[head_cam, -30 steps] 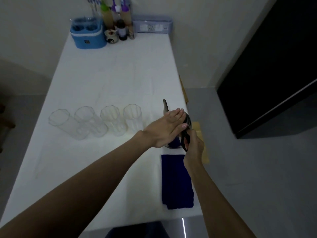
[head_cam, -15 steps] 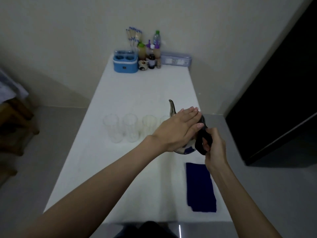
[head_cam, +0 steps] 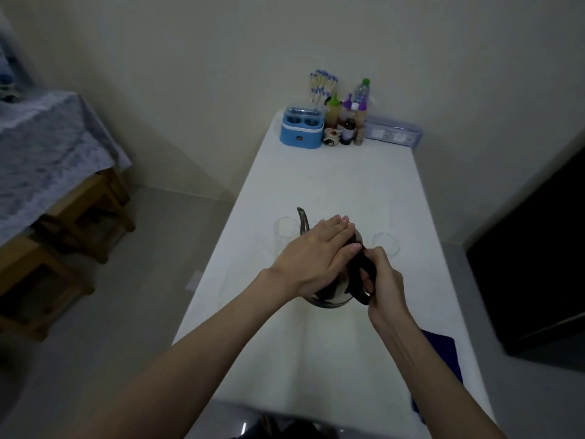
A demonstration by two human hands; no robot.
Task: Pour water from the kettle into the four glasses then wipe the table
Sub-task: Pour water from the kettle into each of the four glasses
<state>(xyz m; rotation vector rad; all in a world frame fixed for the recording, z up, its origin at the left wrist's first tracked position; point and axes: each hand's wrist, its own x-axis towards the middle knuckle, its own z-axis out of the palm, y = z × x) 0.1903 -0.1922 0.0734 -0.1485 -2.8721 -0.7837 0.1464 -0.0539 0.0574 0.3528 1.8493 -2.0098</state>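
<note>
A steel kettle [head_cam: 332, 293] with a thin curved spout [head_cam: 302, 221] hangs lifted over the white table [head_cam: 348, 359]. My right hand [head_cam: 381, 280] grips its black handle. My left hand [head_cam: 319, 255] lies flat on the lid, fingers together. Clear glasses stand in a row behind the kettle: one shows at the left [head_cam: 285, 231] and one at the right [head_cam: 386, 243], the others hidden by my hands and the kettle. The spout points toward the left glass. A dark blue cloth [head_cam: 443, 353] lies at the near right, partly under my right forearm.
At the table's far end stand a blue container [head_cam: 302, 131], several bottles [head_cam: 348, 122], a small cup [head_cam: 331, 136] and a clear box [head_cam: 392, 131]. Wooden stools [head_cam: 79, 223] and a cloth-covered table stand on the left. A dark cabinet [head_cam: 544, 248] is at the right.
The kettle has come up off the table and moved left, in front of the row of glasses. Both hands stayed on it. My head has shifted, so the table now appears further right.
</note>
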